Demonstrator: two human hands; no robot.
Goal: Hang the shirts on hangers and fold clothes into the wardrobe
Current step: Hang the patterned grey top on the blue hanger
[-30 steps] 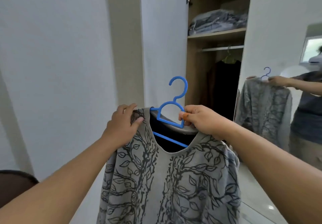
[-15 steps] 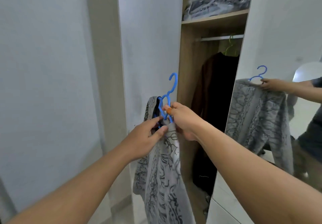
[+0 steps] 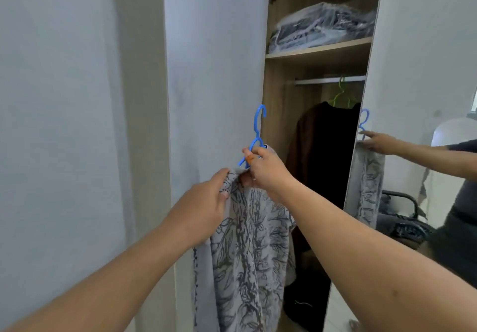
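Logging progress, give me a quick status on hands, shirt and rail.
Right hand grips blue hanger; left hand holds patterned shirt. Rail not reached. Dark garment on green hanger hangs there.

A second ago the grey patterned shirt (image 3: 247, 241) hung face-on, spread wide on the blue hanger (image 3: 255, 138); now it is turned edge-on and hangs narrow beside the open wardrobe (image 3: 317, 55). The left hand (image 3: 206, 207) has moved from the shirt's shoulder to pinching the fabric near the collar, close beside the right hand (image 3: 265, 171). The view has closed in on the wardrobe.
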